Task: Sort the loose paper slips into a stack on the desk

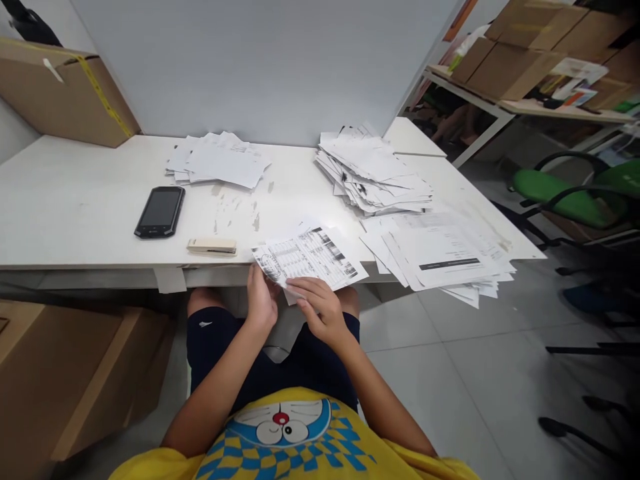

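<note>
My left hand (pixel 263 300) is closed on the left end of a printed sheet (pixel 313 257), near a round stamp mark. Part of its fingers is hidden beneath the paper. The sheet is tilted at the table's front edge, with more paper partly showing under and behind it. Across the sheet's near edge lie the stretched fingers of my right hand (pixel 323 310), its thumb apart from them. Left of the sheet sits a cream stapler (pixel 211 247), and beyond it a black handheld device (pixel 160 212) rests with its screen up.
Loose papers (pixel 225 160) lie at the back left of the white table (pixel 90 220). A taller paper pile (pixel 370 170) stands back right. Printed sheets (pixel 445 250) overhang the front edge. Cardboard boxes stand at the left (pixel 65 93) and below (pixel 60 373); green chairs (pixel 560 193) are right.
</note>
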Available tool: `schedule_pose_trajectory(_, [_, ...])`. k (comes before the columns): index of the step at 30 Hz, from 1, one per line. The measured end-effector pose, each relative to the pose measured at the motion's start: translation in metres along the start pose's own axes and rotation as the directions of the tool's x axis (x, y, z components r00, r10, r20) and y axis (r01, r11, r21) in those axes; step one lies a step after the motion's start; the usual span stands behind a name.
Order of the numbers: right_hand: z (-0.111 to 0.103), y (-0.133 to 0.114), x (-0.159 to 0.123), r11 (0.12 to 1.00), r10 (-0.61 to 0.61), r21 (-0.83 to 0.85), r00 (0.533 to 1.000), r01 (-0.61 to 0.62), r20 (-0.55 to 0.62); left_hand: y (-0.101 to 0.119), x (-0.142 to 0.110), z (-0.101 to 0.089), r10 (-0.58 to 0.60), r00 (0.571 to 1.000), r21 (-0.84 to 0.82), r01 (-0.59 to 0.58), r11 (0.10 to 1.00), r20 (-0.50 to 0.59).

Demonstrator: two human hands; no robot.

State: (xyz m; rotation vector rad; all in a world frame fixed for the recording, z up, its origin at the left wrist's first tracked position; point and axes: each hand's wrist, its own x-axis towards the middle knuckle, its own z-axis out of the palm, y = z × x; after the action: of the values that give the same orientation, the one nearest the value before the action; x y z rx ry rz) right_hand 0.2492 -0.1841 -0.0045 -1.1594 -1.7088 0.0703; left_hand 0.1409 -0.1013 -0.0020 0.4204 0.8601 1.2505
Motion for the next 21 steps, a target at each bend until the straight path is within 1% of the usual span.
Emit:
schedule_pose_trajectory(1, [0.001,-0.001,-0.003,0.998,0.058,0.042,0.995,-0.055,-0.077,-0.002,-0.001,-0.001,-0.006,1.0,-0.01,0.006,1.0,-0.004])
schedule_pose_trajectory(2, [0.002,-0.002,-0.004,0.991,0.127,0.073,0.976,-0.116,-0.176,-0.004,-0.003,-0.003,-0.007,1.0,-0.017,0.007,1.0,-0.004])
schedule_pose_trajectory(3, [0.003,-0.002,-0.005,0.977,0.208,0.096,0.934,-0.188,-0.29,-0.007,-0.005,-0.004,-0.004,1.0,-0.012,0.004,1.0,-0.001])
schedule_pose_trajectory(4, [0.002,-0.001,-0.004,0.956,0.292,0.119,0.863,-0.266,-0.413,-0.009,-0.007,-0.005,-0.003,1.0,0.006,0.003,1.0,0.004])
schedule_pose_trajectory(5, [-0.001,0.0,-0.002,0.929,0.364,0.15,0.769,-0.338,-0.525,-0.011,-0.009,-0.006,-0.008,1.0,0.036,0.008,0.999,0.009])
schedule_pose_trajectory(6, [-0.005,0.003,0.001,0.902,0.417,0.187,0.671,-0.39,-0.613,-0.013,-0.011,-0.007,-0.02,1.0,0.071,0.019,0.997,0.012])
schedule_pose_trajectory(7, [-0.011,0.007,0.004,0.882,0.446,0.219,0.587,-0.418,-0.676,-0.014,-0.013,-0.008,-0.037,0.999,0.104,0.036,0.994,0.011])
schedule_pose_trajectory(8, [-0.019,0.011,0.008,0.875,0.45,0.234,0.531,-0.424,-0.718,-0.015,-0.015,-0.009,-0.051,0.999,0.128,0.05,0.991,0.007])
schedule_pose_trajectory(9, [-0.029,0.016,0.012,0.883,0.428,0.224,0.511,-0.412,-0.746,-0.016,-0.015,-0.01,-0.056,0.998,0.141,0.056,0.988,-0.002])
schedule_pose_trajectory(10, [-0.041,0.022,0.015,0.904,0.382,0.187,0.528,-0.386,-0.759,-0.016,-0.016,-0.011,-0.049,0.999,0.147,0.05,0.988,-0.013])
schedule_pose_trajectory(11, [-0.053,0.029,0.017,0.931,0.311,0.124,0.565,-0.344,-0.764,-0.016,-0.016,-0.012,-0.033,0.999,0.152,0.037,0.988,-0.027])
schedule_pose_trajectory(12, [-0.064,0.036,0.019,0.955,0.215,0.039,0.596,-0.294,-0.774,-0.016,-0.015,-0.013,-0.016,0.999,0.161,0.023,0.987,-0.047])
schedule_pose_trajectory(13, [-0.075,0.044,0.019,0.969,0.097,-0.064,0.604,-0.239,-0.791,-0.016,-0.015,-0.014,0.0,0.997,0.172,0.013,0.985,-0.072])
schedule_pose_trajectory(14, [-0.085,0.052,0.02,0.966,-0.039,-0.185,0.601,-0.183,-0.798,-0.016,-0.014,-0.015,0.012,0.995,0.184,0.006,0.983,-0.094])
schedule_pose_trajectory(15, [-0.093,0.061,0.02,0.941,-0.176,-0.313,0.599,-0.131,-0.781,-0.015,-0.014,-0.016,0.023,0.994,0.194,-0.001,0.981,-0.111])
schedule_pose_trajectory(16, [-0.099,0.07,0.02,0.898,-0.292,-0.431,0.617,-0.086,-0.731,-0.015,-0.013,-0.017,0.037,0.992,0.2,-0.012,0.98,-0.122])
schedule_pose_trajectory(17, [-0.104,0.079,0.02,0.851,-0.366,-0.523,0.666,-0.043,-0.65,-0.015,-0.013,-0.018,0.055,0.99,0.201,-0.028,0.979,-0.128])
schedule_pose_trajectory(18, [-0.107,0.087,0.021,0.814,-0.389,-0.581,0.747,0.003,-0.54,-0.015,-0.014,-0.019,0.072,0.989,0.199,-0.044,0.979,-0.133])
schedule_pose_trajectory(19, [-0.108,0.094,0.021,0.794,-0.356,-0.607,0.841,0.041,-0.408,-0.015,-0.014,-0.02,0.087,0.986,0.197,-0.059,0.979,-0.14])
schedule_pose_trajectory(20, [-0.109,0.1,0.021,0.789,-0.283,-0.611,0.919,0.06,-0.276,-0.014,-0.014,-0.022,0.099,0.983,0.195,-0.068,0.978,-0.154])
schedule_pose_trajectory(21, [-0.108,0.105,0.021,0.793,-0.194,-0.606,0.967,0.057,-0.164,-0.013,-0.015,-0.023,0.107,0.979,0.193,-0.072,0.978,-0.175])
